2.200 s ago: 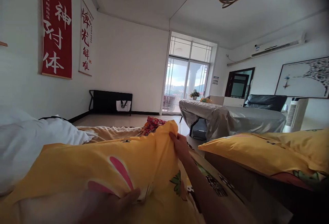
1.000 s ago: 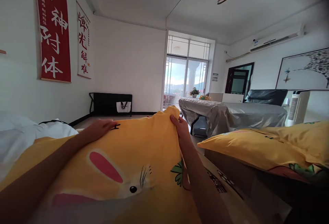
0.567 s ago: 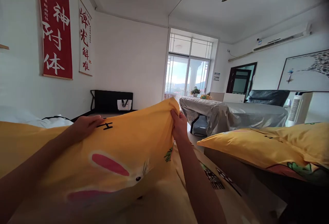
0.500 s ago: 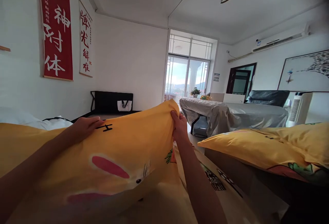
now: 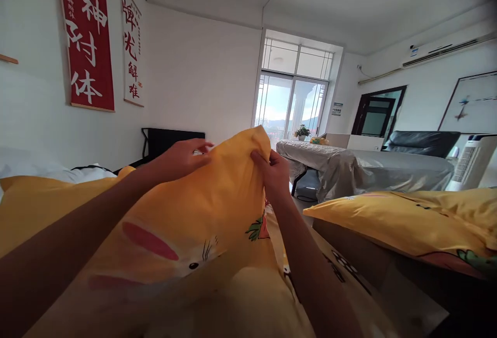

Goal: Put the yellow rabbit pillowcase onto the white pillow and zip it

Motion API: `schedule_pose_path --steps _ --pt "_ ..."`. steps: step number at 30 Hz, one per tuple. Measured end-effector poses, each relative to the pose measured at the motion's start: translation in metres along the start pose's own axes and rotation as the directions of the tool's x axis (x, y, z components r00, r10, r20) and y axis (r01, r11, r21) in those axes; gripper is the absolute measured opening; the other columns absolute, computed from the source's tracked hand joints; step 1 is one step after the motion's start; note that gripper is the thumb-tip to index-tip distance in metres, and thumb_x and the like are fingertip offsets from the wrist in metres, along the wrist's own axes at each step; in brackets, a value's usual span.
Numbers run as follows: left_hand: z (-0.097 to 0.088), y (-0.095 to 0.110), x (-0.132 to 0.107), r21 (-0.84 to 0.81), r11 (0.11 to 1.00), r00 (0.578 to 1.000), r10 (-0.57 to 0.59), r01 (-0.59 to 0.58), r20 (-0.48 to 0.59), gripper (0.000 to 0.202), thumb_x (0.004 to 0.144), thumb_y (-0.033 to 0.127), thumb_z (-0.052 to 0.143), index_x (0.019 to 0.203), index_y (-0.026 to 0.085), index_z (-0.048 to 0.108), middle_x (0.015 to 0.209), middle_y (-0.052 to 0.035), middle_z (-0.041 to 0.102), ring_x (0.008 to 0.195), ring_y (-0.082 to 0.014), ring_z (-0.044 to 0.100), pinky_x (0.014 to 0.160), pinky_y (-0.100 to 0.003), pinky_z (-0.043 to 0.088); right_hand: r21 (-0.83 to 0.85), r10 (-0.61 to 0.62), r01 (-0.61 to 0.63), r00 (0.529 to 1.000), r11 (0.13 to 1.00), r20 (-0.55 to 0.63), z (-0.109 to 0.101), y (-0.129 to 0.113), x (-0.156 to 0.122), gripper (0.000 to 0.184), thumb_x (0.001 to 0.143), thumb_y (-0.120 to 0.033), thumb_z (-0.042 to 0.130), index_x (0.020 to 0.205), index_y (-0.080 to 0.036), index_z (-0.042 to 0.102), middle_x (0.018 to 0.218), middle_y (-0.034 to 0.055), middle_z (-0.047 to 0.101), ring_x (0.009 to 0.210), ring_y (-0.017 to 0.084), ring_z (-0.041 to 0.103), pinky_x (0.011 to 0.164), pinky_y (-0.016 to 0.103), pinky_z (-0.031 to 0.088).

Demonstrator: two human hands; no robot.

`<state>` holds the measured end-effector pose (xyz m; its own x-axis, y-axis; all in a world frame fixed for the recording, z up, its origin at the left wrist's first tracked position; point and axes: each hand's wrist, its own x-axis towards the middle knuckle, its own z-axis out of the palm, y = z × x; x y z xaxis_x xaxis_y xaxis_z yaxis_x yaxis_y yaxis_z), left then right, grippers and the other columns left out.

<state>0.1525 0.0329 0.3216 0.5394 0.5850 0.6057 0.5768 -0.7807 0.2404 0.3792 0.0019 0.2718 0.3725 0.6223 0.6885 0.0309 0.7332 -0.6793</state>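
Observation:
A yellow pillowcase (image 5: 217, 198) with a printed rabbit and carrot is raised in front of me, its lower part in shadow. My right hand (image 5: 276, 172) pinches its upper right corner, thumb on the near side and fingers curled behind. At the top edge, my left hand (image 5: 188, 158) has its thumb and fingers apart beside the cloth; whether the fingertips touch it I cannot tell. To the right lies a plump yellow pillow (image 5: 388, 219) in a matching print.
A table under a silvery cover (image 5: 361, 167) stands beyond, with a potted plant (image 5: 302, 132) at its far end. A black bench (image 5: 176, 140) is against the back wall. White bedding (image 5: 50, 164) lies at left, and a tower fan (image 5: 471, 159) stands at right.
My left hand has let go of the top edge and moved right towards the corner, its fingers spreading. My right hand still grips the corner, now slightly higher. The view has shifted.

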Motion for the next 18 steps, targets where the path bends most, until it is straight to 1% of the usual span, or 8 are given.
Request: schedule_pose_path --steps 2,4,7,9,11,13,16,18 --pt "0.013 0.036 0.023 -0.055 0.998 0.995 0.027 -0.022 0.098 0.042 0.082 0.052 0.048 0.101 0.017 0.061 0.098 -0.0053 0.067 0.086 -0.0206 0.060 0.069 -0.027 0.042 0.040 -0.009 0.008 1.000 0.999 0.017 0.004 -0.007 0.002 0.030 0.061 -0.043 0.076 0.076 -0.018 0.068 0.067 -0.0014 0.062 0.059 0.013 0.055 0.055 0.026 0.046" --pt "0.028 0.058 0.040 -0.078 0.997 0.990 0.037 -0.027 0.133 0.031 0.083 0.045 0.050 0.077 0.016 0.059 0.076 -0.0029 0.063 0.068 -0.0160 0.056 0.058 -0.026 0.037 0.057 -0.019 0.019 1.000 0.998 0.011 0.003 -0.012 0.004 0.030 0.062 -0.044 0.075 0.075 -0.018 0.067 0.066 -0.0017 0.061 0.060 0.014 0.055 0.055 0.026 0.046" --pt "0.047 0.070 0.051 -0.109 0.991 0.996 0.083 -0.082 0.012 0.033 0.086 0.040 0.047 0.064 0.016 0.051 0.064 -0.0007 0.055 0.059 -0.0119 0.049 0.055 -0.026 0.032 0.048 -0.018 0.017 1.000 0.999 0.021 -0.011 -0.012 0.002 0.029 0.064 -0.044 0.074 0.077 -0.019 0.067 0.070 -0.0010 0.063 0.063 0.014 0.056 0.058 0.027 0.047" --pt "0.057 0.070 0.051 -0.073 0.988 0.988 0.131 -0.136 -0.081 0.035 0.089 0.041 0.043 0.064 0.017 0.050 0.060 0.0005 0.052 0.056 -0.0107 0.045 0.054 -0.026 0.030 0.011 0.023 -0.024 0.994 1.000 0.110 -0.027 -0.003 -0.006 0.031 0.065 -0.043 0.075 0.084 -0.020 0.067 0.076 0.0001 0.066 0.065 0.015 0.058 0.060 0.027 0.048" --pt "0.063 0.068 0.050 0.058 0.984 0.977 0.173 -0.166 -0.128 0.037 0.092 0.042 0.038 0.067 0.018 0.051 0.056 0.0014 0.047 0.052 -0.0105 0.039 0.052 -0.026 0.026 -0.071 0.105 -0.091 0.971 0.993 0.217 -0.044 0.017 -0.022 0.034 0.065 -0.044 0.075 0.086 -0.019 0.066 0.077 0.0009 0.066 0.066 0.016 0.058 0.059 0.027 0.047" --pt "0.067 0.064 0.052 0.275 0.945 0.964 0.223 -0.177 -0.146 0.034 0.093 0.039 0.037 0.072 0.018 0.054 0.055 0.0009 0.046 0.049 -0.0112 0.036 0.050 -0.027 0.022 -0.174 0.172 -0.134 0.958 0.976 0.228 -0.057 0.049 -0.046 0.033 0.068 -0.048 0.071 0.076 -0.017 0.064 0.068 0.0004 0.061 0.060 0.015 0.053 0.053 0.026 0.042" --pt "0.070 0.057 0.060 0.597 0.776 0.924 0.354 -0.204 -0.144 0.020 0.089 0.023 0.040 0.081 0.017 0.057 0.061 -0.0021 0.053 0.047 -0.0123 0.037 0.049 -0.028 0.016 -0.297 0.116 -0.103 0.993 0.949 0.026 -0.062 0.103 -0.091 0.043 0.081 -0.055 0.052 0.057 -0.019 0.049 0.052 -0.0026 0.045 0.050 0.011 0.040 0.048 0.024 0.030" --pt "0.070 0.054 0.069 0.716 0.652 0.882 0.458 -0.248 -0.112 0.020 0.085 0.014 0.038 0.082 0.017 0.058 0.062 -0.0027 0.054 0.045 -0.0121 0.036 0.049 -0.028 0.014 -0.376 0.028 -0.074 0.992 0.924 -0.127 -0.053 0.134 -0.121 0.045 0.085 -0.053 0.044 0.053 -0.022 0.038 0.049 -0.0039 0.037 0.048 0.011 0.034 0.047 0.025 0.025"
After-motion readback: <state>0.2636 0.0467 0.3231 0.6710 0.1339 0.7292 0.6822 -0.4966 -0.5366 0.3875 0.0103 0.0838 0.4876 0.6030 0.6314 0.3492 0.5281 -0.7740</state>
